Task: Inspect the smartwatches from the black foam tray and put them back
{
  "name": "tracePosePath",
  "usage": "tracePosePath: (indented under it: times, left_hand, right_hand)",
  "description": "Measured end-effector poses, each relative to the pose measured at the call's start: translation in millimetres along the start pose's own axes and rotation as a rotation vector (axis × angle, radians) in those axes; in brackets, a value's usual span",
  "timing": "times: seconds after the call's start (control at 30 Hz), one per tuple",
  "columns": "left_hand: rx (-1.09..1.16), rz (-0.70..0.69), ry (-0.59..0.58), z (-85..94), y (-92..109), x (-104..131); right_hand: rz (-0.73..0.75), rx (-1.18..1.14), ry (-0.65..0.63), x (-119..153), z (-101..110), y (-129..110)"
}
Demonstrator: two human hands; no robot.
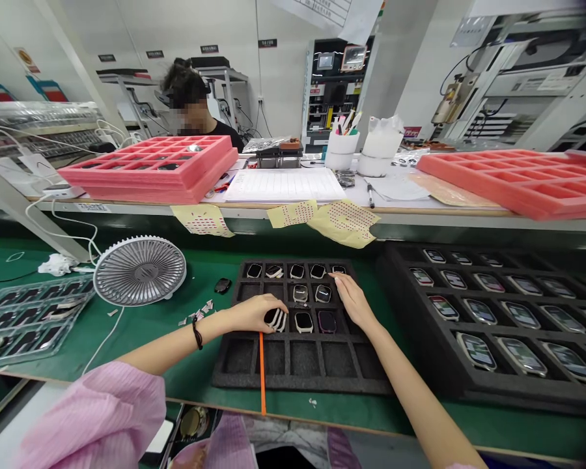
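A black foam tray (297, 365) lies on the green mat, with several square watch cases in its upper three rows. My left hand (261, 312) has its fingers closed around a few silver watch cases (276, 318) standing side by side in the third row. My right hand (350, 296) rests at the tray's upper right, fingertips by a watch case (339, 269) in the top row; its fingers are close together, and whether they grip that case is too small to tell. An orange strip (262, 374) hangs down over the tray below my left hand.
A larger black foam tray (420, 352) full of watches is at the right. A white fan (140, 270) and a clear tray of parts (29, 319) are at the left. Pink foam trays (151, 185) stand on the shelf, with a person behind it.
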State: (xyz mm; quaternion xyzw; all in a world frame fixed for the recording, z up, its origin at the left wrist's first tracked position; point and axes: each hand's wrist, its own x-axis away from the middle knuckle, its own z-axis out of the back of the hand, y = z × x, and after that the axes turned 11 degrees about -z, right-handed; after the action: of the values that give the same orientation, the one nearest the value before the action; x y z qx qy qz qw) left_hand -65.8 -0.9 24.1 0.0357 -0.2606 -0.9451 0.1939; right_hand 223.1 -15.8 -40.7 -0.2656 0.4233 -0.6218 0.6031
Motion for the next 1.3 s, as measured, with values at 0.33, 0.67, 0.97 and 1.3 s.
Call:
tracePosePath:
  times: [0.33, 0.67, 0.97, 1.3]
  left_hand:
    - [-0.021, 0.039, 0.038, 35.5, 32.0, -39.6]
    - [-0.171, 0.116, -0.293, 13.9, 36.3, -89.0]
    - [-0.014, 0.177, -0.055, 1.3, 25.3, -64.7]
    - [0.112, 0.173, 0.022, -0.1, 18.3, -52.7]
  right_hand:
    - [0.001, 0.019, 0.02, 0.3, 1.2, -1.8]
    - [0.032, 0.043, 0.01, 0.3, 1.6, -2.6]
    - [0.079, 0.001, 0.054, 5.9, 2.5, -16.5]
    - [-0.087, -0.198, -0.109, 43.2, -22.7, -45.1]
